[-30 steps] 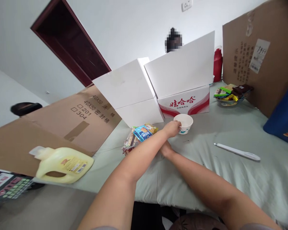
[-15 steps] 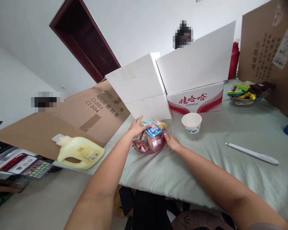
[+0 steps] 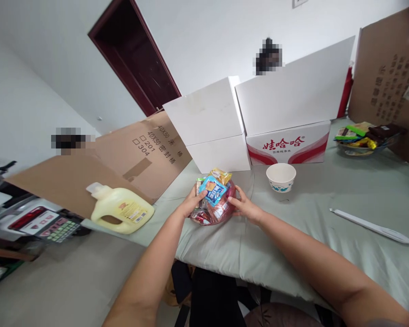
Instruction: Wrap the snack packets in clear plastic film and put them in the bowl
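Observation:
A reddish see-through bowl point(image 3: 225, 219) heaped with wrapped snacks sits near the table's front edge. On top lies a blue snack packet point(image 3: 212, 190), with a yellow packet point(image 3: 221, 175) behind it. My left hand point(image 3: 191, 203) grips the bowl's left side, its thumb reaching over the blue packet's edge. Around the right side curves my right hand point(image 3: 248, 208), thumb on the near snacks and fingers behind the rim. Some fingertips are hidden by the bowl. To the right stands a white paper bowl point(image 3: 281, 177) with a blue leaf print.
White boxes point(image 3: 218, 152) stand behind the bowl, one with red lettering. A yellow detergent bottle point(image 3: 122, 210) lies left, before a brown carton point(image 3: 132, 159). Rightward are a white stick-like tool point(image 3: 370, 225) and a snack-filled dish point(image 3: 361, 149). Two people's heads show blurred beyond the boxes.
My left hand has slid down from the top of the snacks to the bowl's left side. My right hand has wrapped further round the right side. The view has shifted slightly.

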`<state>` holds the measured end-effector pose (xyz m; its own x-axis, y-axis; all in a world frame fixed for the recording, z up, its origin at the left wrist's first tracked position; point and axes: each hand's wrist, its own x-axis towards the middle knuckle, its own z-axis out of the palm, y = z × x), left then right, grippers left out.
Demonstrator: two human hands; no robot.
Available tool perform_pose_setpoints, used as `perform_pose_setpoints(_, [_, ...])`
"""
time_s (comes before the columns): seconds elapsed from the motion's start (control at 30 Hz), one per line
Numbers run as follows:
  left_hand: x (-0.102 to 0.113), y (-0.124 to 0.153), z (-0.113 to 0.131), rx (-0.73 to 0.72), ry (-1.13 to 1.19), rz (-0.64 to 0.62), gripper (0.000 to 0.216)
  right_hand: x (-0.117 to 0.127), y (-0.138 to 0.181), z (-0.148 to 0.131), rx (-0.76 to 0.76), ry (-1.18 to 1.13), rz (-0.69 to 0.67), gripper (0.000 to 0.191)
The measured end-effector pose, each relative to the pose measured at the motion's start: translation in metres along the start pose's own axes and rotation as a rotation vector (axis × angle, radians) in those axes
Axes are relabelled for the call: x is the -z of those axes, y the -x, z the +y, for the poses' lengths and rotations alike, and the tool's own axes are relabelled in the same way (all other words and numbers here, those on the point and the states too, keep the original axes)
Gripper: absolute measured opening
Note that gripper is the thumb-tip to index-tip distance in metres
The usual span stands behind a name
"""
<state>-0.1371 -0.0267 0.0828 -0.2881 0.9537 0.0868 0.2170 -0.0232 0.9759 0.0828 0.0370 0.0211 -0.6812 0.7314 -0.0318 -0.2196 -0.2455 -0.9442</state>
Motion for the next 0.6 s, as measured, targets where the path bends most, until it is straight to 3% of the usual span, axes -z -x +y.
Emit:
perform_pose_setpoints(0.17, [0.005, 0.009, -0.009, -0.072, 0.033, 0.103, 0.073, -0.012, 0.004, 0.000, 0.202, 0.052, 0.037, 0.094])
perform_pose_setpoints(0.37, [-0.001, 0.019, -0.022, -0.188, 0.086, 0.198, 0.073, -0.008, 0.006, -0.003, 0.405, 0.409, 0.147, 0.092])
perform_pose_setpoints(0.6, [-0.004, 0.027, -0.041, -0.278, 0.124, 0.263, 0.077, -0.006, 0.016, -0.020, 0.624, 0.749, 0.168, 0.089])
